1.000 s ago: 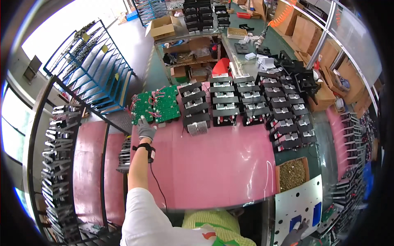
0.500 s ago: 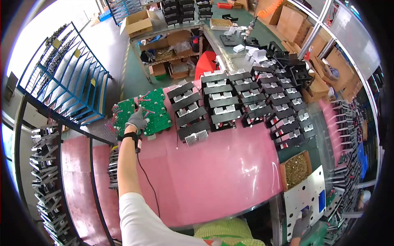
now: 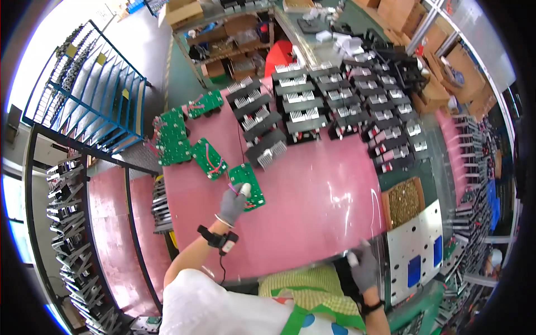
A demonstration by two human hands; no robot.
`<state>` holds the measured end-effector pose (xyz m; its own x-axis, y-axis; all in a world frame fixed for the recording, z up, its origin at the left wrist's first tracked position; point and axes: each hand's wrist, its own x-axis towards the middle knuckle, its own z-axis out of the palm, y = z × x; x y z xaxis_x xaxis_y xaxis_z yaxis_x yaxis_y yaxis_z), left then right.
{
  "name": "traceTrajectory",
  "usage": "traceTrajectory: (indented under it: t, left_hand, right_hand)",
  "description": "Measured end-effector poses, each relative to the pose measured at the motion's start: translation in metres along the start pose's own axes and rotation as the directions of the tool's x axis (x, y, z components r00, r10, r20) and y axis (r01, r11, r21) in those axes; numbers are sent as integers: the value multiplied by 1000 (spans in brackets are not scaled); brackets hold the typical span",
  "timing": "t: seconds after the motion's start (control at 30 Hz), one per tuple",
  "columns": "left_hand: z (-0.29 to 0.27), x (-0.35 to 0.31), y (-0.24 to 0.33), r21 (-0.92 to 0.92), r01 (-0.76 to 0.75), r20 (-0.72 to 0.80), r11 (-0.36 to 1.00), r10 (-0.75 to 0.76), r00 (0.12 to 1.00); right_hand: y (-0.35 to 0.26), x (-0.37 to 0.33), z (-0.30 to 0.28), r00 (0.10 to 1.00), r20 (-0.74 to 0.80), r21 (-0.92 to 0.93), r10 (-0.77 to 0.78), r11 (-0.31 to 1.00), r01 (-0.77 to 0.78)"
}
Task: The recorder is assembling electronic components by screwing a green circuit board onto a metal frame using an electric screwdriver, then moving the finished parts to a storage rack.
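Observation:
My left hand point(image 3: 232, 205), in a grey glove with pale fingertips, is closed on the lower left part of a green circuit board point(image 3: 254, 187) with pink wires, on the pink tabletop point(image 3: 301, 218). Just up and left of it lies another green board point(image 3: 207, 159) with a pink wire loop. Several more boards point(image 3: 172, 137) sit close together at the table's far left, and a single board point(image 3: 205, 104) lies beyond them. Over the table's near right edge is my right hand point(image 3: 364, 268), also gloved, its fingers apart and nothing visible in them.
Rows of black units with silver heatsinks point(image 3: 304, 114) fill the table's far side. At the right stand a box of small screws point(image 3: 404, 204) and a white perforated plate point(image 3: 416, 251) with blue pads. A blue rack point(image 3: 106, 95) stands at far left. A cable hangs from my left wrist strap point(image 3: 218, 239).
My left hand has come nearer and to the right with a circuit board, and the group of boards is spread apart. My right hand has moved from the white plate to the table edge.

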<state>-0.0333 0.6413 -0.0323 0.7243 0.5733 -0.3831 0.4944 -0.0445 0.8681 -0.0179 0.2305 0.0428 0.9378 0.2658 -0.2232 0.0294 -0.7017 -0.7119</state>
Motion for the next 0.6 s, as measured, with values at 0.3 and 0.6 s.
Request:
traceTrajectory:
  t: [0.3,0.6]
  left_hand:
    - [78,-117,11,-396,-131,186,909,219,958]
    - [-72,30,-51,364,-289,-322,885,411,853]
  right_hand:
    - [-73,45,119,850,526,1,-22,1000,25]
    - [-12,55,142,943,297,-146,-150,969,201]
